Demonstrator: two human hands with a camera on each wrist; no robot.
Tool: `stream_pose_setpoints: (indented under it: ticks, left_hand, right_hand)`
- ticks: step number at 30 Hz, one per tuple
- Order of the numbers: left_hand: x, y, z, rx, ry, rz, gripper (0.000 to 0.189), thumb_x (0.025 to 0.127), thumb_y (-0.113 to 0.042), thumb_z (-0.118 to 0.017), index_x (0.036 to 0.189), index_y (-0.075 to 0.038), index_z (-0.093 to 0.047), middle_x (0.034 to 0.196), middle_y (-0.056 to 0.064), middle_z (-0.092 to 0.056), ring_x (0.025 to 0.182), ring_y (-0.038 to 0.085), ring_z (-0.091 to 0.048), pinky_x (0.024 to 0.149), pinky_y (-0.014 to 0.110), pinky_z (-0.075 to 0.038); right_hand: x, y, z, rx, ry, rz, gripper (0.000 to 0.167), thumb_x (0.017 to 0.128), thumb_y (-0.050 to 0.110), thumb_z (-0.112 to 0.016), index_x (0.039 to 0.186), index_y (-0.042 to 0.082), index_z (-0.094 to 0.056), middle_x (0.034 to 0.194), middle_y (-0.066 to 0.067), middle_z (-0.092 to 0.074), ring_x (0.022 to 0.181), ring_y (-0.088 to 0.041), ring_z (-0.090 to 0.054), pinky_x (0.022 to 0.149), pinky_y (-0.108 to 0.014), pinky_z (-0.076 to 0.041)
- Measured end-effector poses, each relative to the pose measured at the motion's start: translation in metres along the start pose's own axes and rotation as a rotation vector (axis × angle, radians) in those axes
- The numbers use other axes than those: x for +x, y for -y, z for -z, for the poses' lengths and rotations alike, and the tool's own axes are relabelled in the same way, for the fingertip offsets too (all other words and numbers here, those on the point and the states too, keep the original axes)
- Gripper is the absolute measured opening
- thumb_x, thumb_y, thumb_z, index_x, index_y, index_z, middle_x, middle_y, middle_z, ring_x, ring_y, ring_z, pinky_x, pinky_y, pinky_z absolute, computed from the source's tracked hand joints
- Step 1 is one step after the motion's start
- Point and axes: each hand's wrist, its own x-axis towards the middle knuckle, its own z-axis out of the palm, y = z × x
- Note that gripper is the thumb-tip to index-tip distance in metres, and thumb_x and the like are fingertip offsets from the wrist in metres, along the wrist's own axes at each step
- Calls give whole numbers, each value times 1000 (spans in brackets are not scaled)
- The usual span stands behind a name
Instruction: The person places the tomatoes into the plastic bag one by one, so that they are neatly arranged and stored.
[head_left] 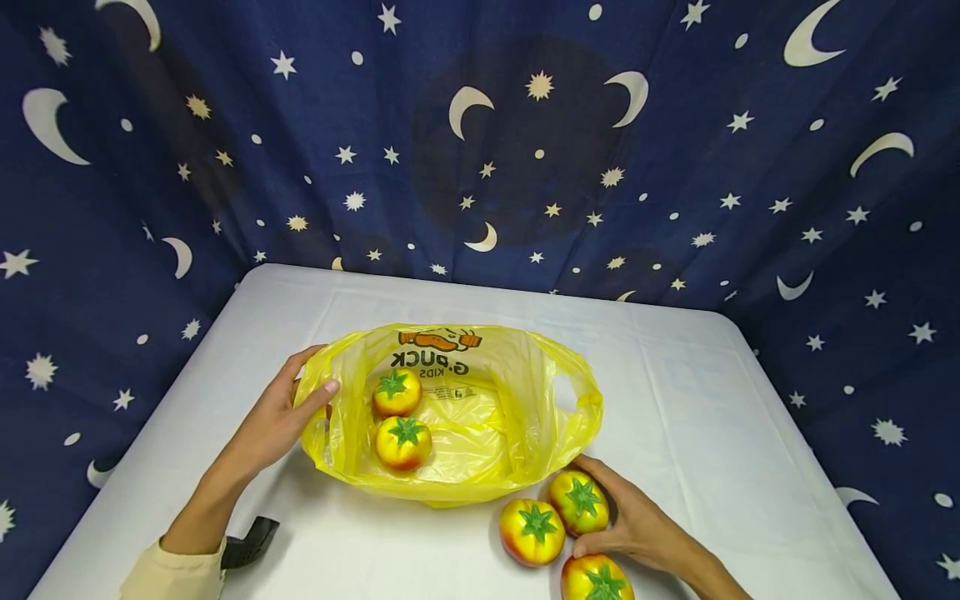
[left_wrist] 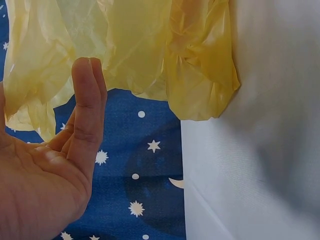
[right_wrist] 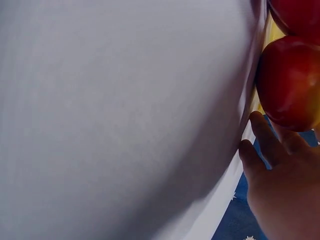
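A thin yellow plastic bag (head_left: 465, 492) stands with its mouth wide, and two yellow-red toy tomatoes with green star-shaped tops, one tomato (head_left: 397, 392) behind the other tomato (head_left: 403, 443), lie inside at its left. My left hand (head_left: 281, 417) holds the bag's left side by the handle, thumb over the rim and fingers behind the plastic. At the bag's front right corner, my right hand (head_left: 637, 517) curves round a third tomato (head_left: 579, 502), index finger beyond it and thumb on the near side. In the right wrist view, fingertips reach the red underside of a tomato (right_wrist: 290, 85).
Close to the right hand are two more tomatoes, one tomato (head_left: 532, 532) to its left and one tomato (head_left: 597, 579) below its thumb. A black strap piece (head_left: 251, 542) juts from the left sleeve. The white table (head_left: 660, 375) backs onto a dark blue curtain (head_left: 525, 150) with stars and moons.
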Motion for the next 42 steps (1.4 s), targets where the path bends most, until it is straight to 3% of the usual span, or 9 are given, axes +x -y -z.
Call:
stream_pose_setpoints:
  ticks: [12,25,34,42]
  left_hand:
    - [0,-1,-1,0,1,9,60,107,-22,-53,156,-5,-22,113,25,-62,82,22,-66,71,30,-57]
    - [1,-2,-1,19,-7,12,60,107,-22,-54,156,-6,-23,112,23,-63,82,22,-65,72,28,-56]
    - [1,-3,-1,2,-2,6,60,107,-22,-54,156,-6,-23,120,26,-61,85,21,-66,73,28,-57]
    - [2,-1,-1,-12,14,4,60,107,-23,-54,156,-6,-22,125,27,-58,87,23,-66,74,29,-57]
  right_hand:
    - [0,5,-2,-54,-7,-95,80,76,35,-89,144,32,-48,136,6,-59,117,-13,-59,101,-29,-47]
    - [-1,9,4,-111,-7,-108,66,83,39,-84,140,22,-53,127,6,-62,102,-10,-62,88,-29,-53]
    - [-5,22,26,-158,-84,-113,64,83,32,-86,136,16,-55,119,5,-65,96,-11,-61,83,-27,-54]
    - [-4,46,66,-268,-249,-33,63,80,19,-88,134,15,-56,114,2,-65,86,-12,-63,74,-25,-55]
